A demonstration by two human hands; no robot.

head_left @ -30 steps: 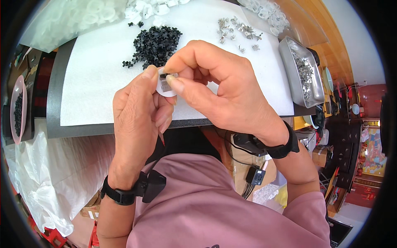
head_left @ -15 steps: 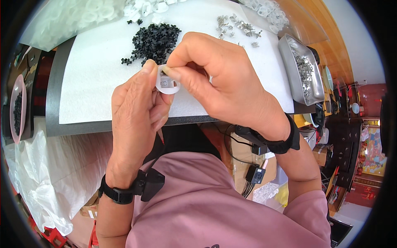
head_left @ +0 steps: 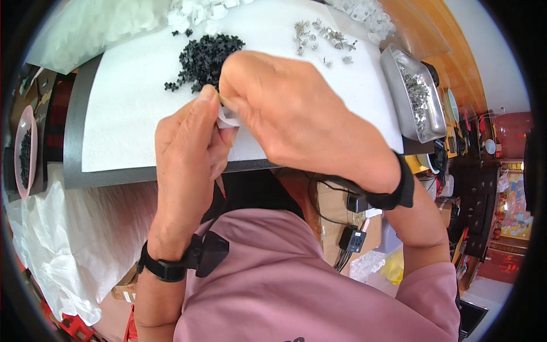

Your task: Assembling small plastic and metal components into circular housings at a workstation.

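Between my hands, above the table's front part, is a small white plastic housing (head_left: 229,121). My left hand (head_left: 188,134) is closed on it, thumb and fingers pinching its left side. My right hand (head_left: 296,108) has its thumb and curled fingers pressed onto the housing's upper right. Whether those fingertips also hold a smaller part is hidden. Just beyond lies a heap of small black cross-shaped pieces (head_left: 202,60). Farther right, small shiny metal clips (head_left: 336,39) are scattered on the white sheet (head_left: 125,119).
A metal tray (head_left: 393,85) of clips stands at the right edge. Clear bags of white plastic parts (head_left: 108,28) lie along the back. To the left is a pink bowl (head_left: 28,122) with black pieces. Cables and a small black box (head_left: 352,239) are below the table.
My right hand has rolled over and shifted slightly left, its fingers now covering more of the housing. The housing's inside, visible before, is mostly hidden. My left hand has hardly moved.
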